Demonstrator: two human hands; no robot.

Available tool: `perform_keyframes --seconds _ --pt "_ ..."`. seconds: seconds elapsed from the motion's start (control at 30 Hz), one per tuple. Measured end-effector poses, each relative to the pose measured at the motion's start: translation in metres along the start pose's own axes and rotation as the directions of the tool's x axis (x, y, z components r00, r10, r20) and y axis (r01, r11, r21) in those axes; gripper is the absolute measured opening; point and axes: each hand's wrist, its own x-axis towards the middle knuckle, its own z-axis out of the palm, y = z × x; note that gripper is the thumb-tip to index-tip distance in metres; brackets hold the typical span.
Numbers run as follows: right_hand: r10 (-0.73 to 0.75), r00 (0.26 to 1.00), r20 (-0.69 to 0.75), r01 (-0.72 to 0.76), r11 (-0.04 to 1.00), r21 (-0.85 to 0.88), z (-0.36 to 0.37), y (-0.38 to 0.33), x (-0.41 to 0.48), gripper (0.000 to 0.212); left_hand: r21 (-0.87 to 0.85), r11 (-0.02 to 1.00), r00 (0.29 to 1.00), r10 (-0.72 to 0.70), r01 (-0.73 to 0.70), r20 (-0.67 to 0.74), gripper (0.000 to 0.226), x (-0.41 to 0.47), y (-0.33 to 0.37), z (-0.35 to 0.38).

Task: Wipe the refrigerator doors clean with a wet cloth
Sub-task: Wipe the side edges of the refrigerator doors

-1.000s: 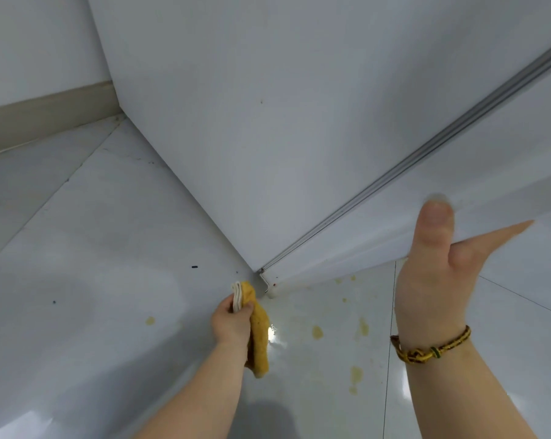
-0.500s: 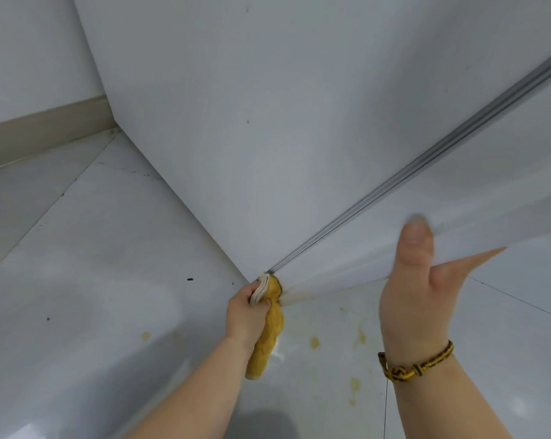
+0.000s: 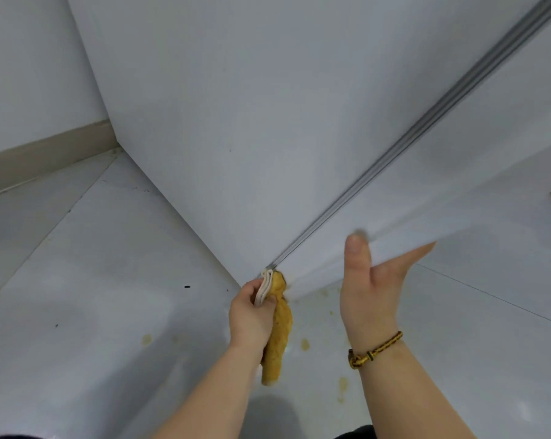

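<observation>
A white refrigerator fills the upper view, its side panel on the left and its door on the right, split by a grey seal strip. My left hand grips a yellow cloth with a white edge and presses its top against the bottom corner where strip and door end. The rest of the cloth hangs down over the floor. My right hand rests on the door's lower edge with the thumb up the front; its fingers go under the edge, out of sight.
The glossy white tile floor carries several yellowish stains below the door corner and a few dark specks. A beige skirting board runs along the wall at the left.
My left hand rose from just below the corner and brought the cloth up against the fridge's bottom corner. The right hand stayed on the door's lower edge.
</observation>
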Motion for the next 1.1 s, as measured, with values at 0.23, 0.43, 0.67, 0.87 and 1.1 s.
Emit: perform_keyframes --seconds 0.23,0.43,0.67,0.87,1.1 --pt "-0.095 0.995 0.008 0.095 0.995 0.028 -0.005 -0.016 -0.003 0.102 -0.124 0.951 0.948 0.296 -0.282 0.118 0.031 -0.060 0.055 -0.001" --pt "-0.105 0.991 0.081 0.104 0.994 0.019 -0.017 -0.026 -0.008 0.100 -0.190 0.932 0.940 0.330 -0.309 0.091 0.026 -0.079 0.072 0.001" --pt "-0.100 0.987 0.127 0.082 0.986 0.144 -0.035 -0.028 -0.009 0.075 -0.293 0.830 0.836 0.529 -0.474 0.147 0.030 -0.105 0.114 0.003" --pt "-0.051 0.982 0.181 0.031 0.993 0.112 -0.040 -0.027 -0.004 0.059 -0.404 0.747 0.747 0.635 -0.528 0.198 0.029 -0.127 0.149 0.007" --pt "0.003 0.996 -0.092 0.000 0.999 0.037 -0.045 -0.059 -0.014 0.035 -0.353 0.796 0.773 0.586 -0.492 0.244 0.032 -0.144 0.186 -0.006"
